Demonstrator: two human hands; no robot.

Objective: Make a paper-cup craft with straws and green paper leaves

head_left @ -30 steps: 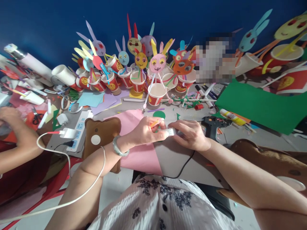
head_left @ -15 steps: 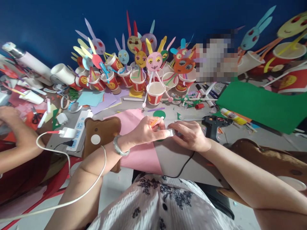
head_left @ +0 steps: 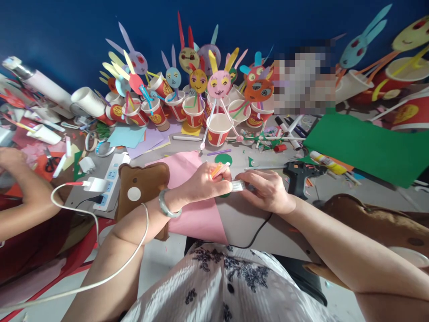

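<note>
My left hand (head_left: 204, 183) is closed over a sheet of pink paper (head_left: 194, 214), pinching one end of a small clear strip of tape (head_left: 237, 186). Orange and yellow paper strips (head_left: 217, 169) stick out between its fingers. My right hand (head_left: 268, 190) is closed on the other end of the tape, just to the right. Both hands nearly touch above the grey table (head_left: 248, 223). A small green paper piece shows under my left fingers.
Several paper-cup rabbit figures (head_left: 217, 112) crowd the back against a blue wall. A black glue gun (head_left: 300, 172) and green card (head_left: 365, 147) lie right. A brown pad (head_left: 140, 190), power strip (head_left: 110, 181) and another person's arm (head_left: 23, 201) are left.
The view has shifted slightly. My hands stay together on the tape, with my right hand drawn a little to the right.
</note>
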